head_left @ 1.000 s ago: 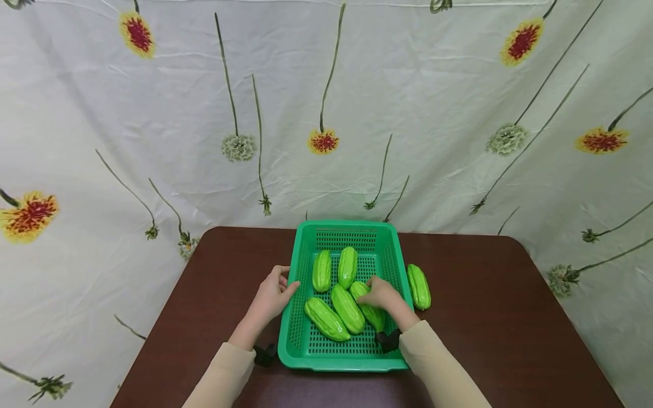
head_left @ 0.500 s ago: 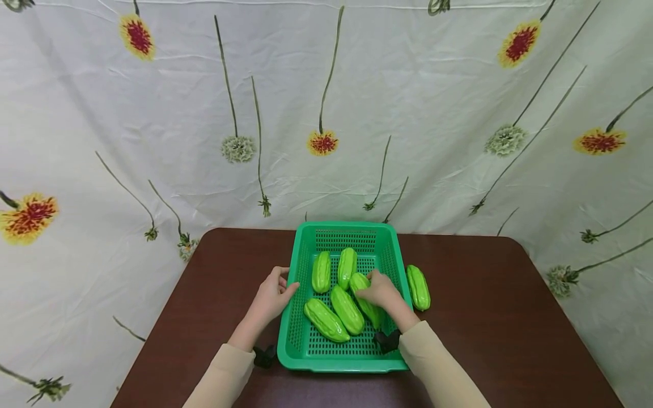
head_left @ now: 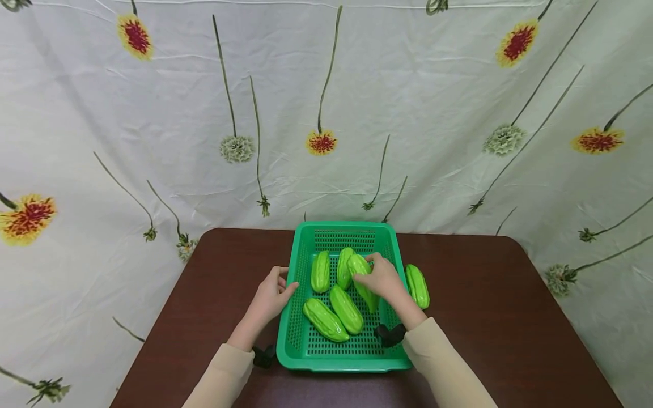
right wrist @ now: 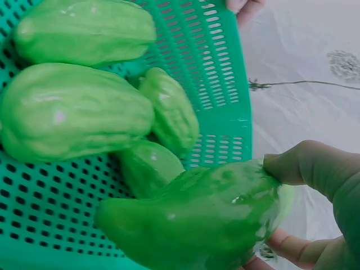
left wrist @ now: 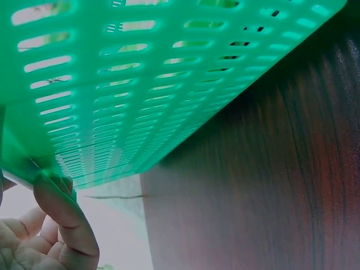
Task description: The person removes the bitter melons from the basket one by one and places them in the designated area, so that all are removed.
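Observation:
Over the right part of a green plastic basket [head_left: 342, 364], my right hand [head_left: 384, 277] pinches a bright green bitter gourd [head_left: 363, 283] between thumb and fingers. The right wrist view shows that gourd [right wrist: 191, 219] tilted, its narrow end pointing left above the basket floor. My left hand [head_left: 270, 294] holds the basket's left rim, its thumb [left wrist: 64, 219] bent at the edge in the left wrist view. Several more gourds lie in the basket, among them one at the front left [head_left: 325, 321] and one in the middle [head_left: 347, 310].
Another green gourd [head_left: 418, 286] lies on the dark brown table [head_left: 490, 317], just outside the basket's right wall. A white cloth with printed flowers [head_left: 285, 113] hangs behind the table. A black wrist strap piece [head_left: 390, 335] overlaps the basket near my right sleeve.
My right hand has raised the gourd from the basket's right side and moved it slightly away from me, toward the back. The left hand stays at the rim.

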The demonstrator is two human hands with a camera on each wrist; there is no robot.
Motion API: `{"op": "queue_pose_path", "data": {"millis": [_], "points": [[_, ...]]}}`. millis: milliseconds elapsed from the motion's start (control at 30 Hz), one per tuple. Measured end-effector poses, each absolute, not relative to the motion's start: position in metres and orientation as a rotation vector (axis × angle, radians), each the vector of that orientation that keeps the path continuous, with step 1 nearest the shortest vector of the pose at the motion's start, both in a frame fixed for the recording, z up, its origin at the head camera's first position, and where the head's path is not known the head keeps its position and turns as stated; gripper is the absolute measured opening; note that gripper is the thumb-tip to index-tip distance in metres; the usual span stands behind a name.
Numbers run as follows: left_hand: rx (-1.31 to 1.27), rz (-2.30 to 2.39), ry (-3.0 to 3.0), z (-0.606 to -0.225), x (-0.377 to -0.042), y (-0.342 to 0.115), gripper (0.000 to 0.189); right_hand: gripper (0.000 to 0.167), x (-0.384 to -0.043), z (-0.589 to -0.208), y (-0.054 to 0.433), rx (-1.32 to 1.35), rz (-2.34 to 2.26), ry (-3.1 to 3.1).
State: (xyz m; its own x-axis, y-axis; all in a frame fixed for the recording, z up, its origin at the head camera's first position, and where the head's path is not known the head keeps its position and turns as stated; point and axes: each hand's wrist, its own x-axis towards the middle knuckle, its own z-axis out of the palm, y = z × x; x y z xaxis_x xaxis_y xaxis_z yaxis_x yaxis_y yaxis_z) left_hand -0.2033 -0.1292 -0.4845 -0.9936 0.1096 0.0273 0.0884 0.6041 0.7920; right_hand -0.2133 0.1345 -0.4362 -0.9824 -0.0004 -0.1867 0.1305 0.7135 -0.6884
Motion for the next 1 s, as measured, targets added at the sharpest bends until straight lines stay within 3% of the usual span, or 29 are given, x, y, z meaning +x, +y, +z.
{"op": "queue_pose_path", "data": {"millis": [1000], "points": [[0.161,1.364,2.787,-0.484,-0.203,-0.13,0.047,0.06,-0.212,-0.396,0.201,0.2,-1.285,2.802]]}}
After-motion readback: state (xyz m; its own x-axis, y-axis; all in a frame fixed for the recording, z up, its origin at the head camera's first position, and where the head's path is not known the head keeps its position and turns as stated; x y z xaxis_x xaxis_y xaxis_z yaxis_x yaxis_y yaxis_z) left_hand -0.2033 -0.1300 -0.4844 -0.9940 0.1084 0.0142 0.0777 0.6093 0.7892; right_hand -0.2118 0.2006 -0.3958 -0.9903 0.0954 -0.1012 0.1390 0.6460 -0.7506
